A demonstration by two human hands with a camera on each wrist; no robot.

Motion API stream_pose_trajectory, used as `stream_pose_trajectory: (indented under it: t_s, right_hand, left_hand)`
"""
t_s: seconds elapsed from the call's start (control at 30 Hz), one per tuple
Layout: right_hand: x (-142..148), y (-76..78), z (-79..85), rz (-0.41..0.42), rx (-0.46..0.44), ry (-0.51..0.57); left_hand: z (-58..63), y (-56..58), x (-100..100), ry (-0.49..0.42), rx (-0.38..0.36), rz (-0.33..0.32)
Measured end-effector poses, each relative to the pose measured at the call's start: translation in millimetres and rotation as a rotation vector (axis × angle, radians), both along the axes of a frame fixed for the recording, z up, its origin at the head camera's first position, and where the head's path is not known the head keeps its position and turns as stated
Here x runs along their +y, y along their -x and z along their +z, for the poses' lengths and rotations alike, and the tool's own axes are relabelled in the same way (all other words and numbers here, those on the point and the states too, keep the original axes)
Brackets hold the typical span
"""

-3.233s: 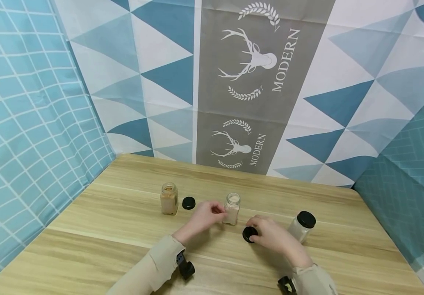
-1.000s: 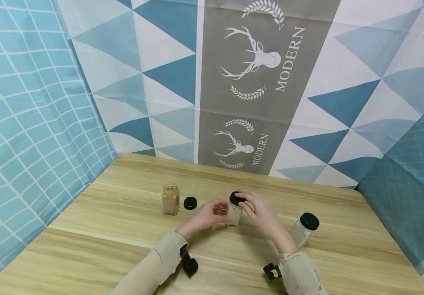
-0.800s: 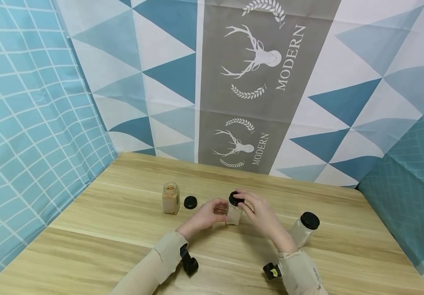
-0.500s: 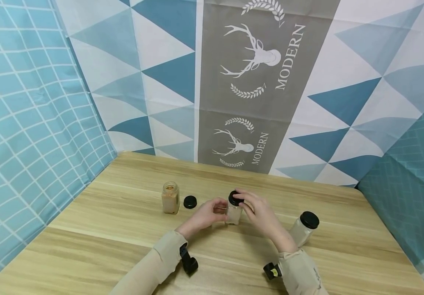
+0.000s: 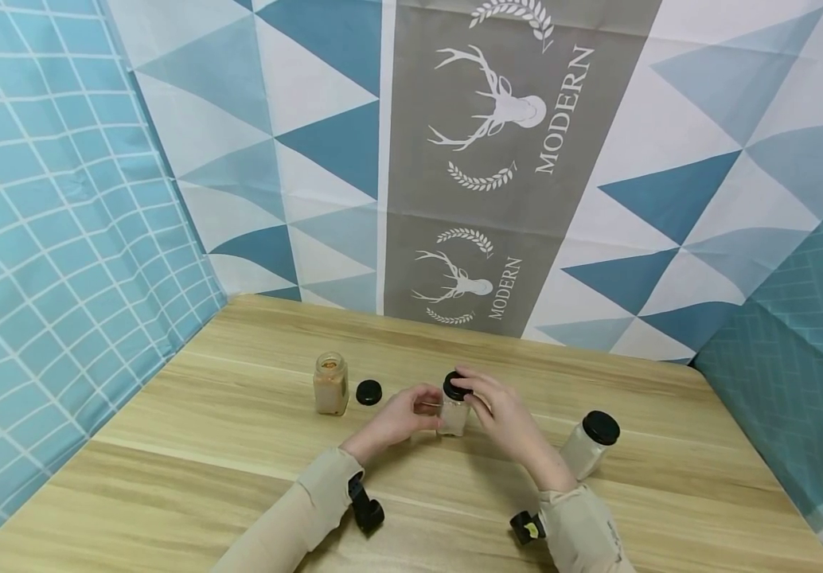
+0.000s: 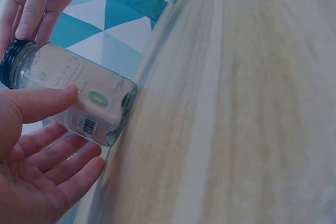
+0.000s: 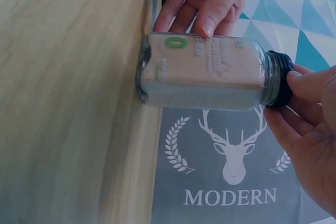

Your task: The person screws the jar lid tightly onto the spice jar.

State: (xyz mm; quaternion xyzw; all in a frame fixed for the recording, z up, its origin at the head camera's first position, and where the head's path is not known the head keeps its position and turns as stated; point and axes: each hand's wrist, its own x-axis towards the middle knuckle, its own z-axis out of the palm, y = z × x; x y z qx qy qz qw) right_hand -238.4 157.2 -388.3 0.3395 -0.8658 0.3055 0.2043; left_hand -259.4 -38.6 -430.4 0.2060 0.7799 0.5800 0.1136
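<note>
A square glass jar (image 5: 453, 419) of pale beige powder stands upright mid-table; a green ring is printed on its side in the left wrist view. On its neck sits a black lid (image 7: 281, 80), gripped between the thumb and fingers of my right hand (image 5: 510, 415). My left hand (image 5: 406, 414) holds the jar's body from the left, thumb on one side and fingers round the other. To its left are an open jar (image 5: 330, 391) with tan contents and a loose black lid (image 5: 368, 392) lying on the wood.
Behind my right wrist stands a larger glass jar (image 5: 583, 452) with a black lid (image 5: 601, 428) on it. The wooden table (image 5: 239, 430) ends at patterned cloth walls at the back and sides. Each wrist carries a small black camera (image 5: 368, 516).
Over about three seconds my right hand has lifted the black lid from the right of the powder jar and set it on the neck. The last second shows almost no movement.
</note>
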Motion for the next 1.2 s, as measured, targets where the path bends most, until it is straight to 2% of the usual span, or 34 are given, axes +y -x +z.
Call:
stream_pose_trajectory:
  t_s: [0.03, 0.27, 0.7, 0.97, 1.2]
  right_hand:
    - [0.3, -0.3, 0.3, -0.004, 0.001, -0.005]
    - [2.3, -2.7, 2.6, -0.036, -0.003, -0.027]
    - [4.7, 0.8, -0.7, -0.071, 0.054, -0.010]
    - [6.2, -0.1, 0.4, -0.104, 0.040, 0.001]
    - [7.1, -1.0, 1.7, -0.110, -0.003, -0.002]
  left_hand:
    - [-3.2, 2.4, 0.3, 0.002, 0.000, 0.002]
    - [-2.2, 2.2, 0.9, -0.001, -0.011, -0.001]
    - [-6.0, 5.0, -0.1, 0.003, 0.015, -0.003]
    - [-7.8, 5.5, 0.0, -0.004, 0.038, -0.013]
    - [-7.7, 5.3, 0.3, 0.006, 0.022, -0.018]
